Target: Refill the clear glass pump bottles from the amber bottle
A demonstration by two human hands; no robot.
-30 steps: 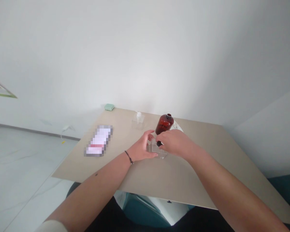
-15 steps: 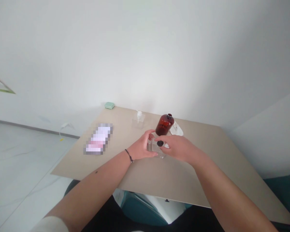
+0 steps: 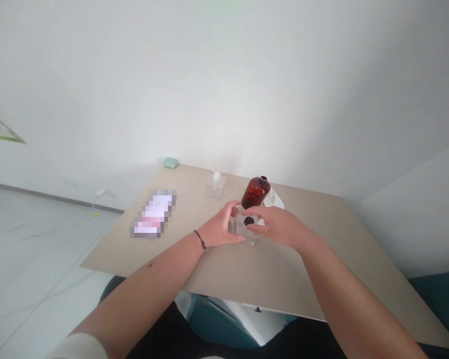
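- The left hand grips the clear bottle, its thumb and fingers spanning opposite sides.
- The right hand pinches the black cap above that bottle.
- The bottle lies between both hands on the counter, near the amber bottle.

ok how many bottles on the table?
3: the brown bottle with an open neck, the clear pump bottle left of it, and the clear square bottle between left hand and right hand, partly hidden. Hands may hide more.
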